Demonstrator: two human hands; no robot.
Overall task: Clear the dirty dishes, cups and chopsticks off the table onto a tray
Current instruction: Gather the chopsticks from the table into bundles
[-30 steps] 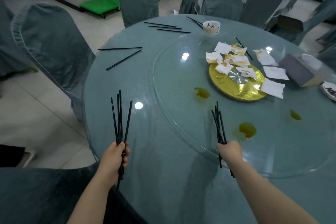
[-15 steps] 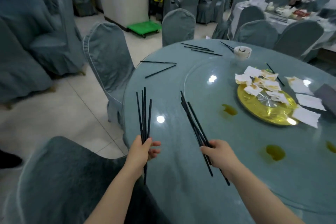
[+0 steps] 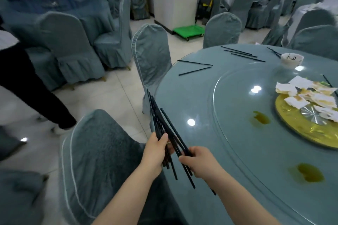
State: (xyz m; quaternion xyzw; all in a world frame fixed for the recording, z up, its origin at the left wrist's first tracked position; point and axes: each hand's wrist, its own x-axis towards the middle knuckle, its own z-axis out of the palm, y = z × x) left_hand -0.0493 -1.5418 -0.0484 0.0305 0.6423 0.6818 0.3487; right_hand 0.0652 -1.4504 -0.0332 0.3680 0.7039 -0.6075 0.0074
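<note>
Chopsticks (image 3: 161,124) bundled in both grasping hands (image 3: 175,153), chair (image 3: 102,151) close beside table (image 3: 201,97).

Black chopsticks (image 3: 161,124), teal table (image 3: 192,100)

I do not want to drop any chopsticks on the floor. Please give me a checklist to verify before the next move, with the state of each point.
1. Left hand grips its chopsticks: ok.
2. Right hand grips its chopsticks: ok.
3. The two lots joined as one tidy bundle of chopsticks: not ok, they cross and fan out.
4. Bundle over the table, not the floor: not ok, it is at the table edge, partly over the chair.
5. Loose chopsticks collected: not ok, several lie on the far side.
6. Tray within reach: cannot tell, none in view.
</note>
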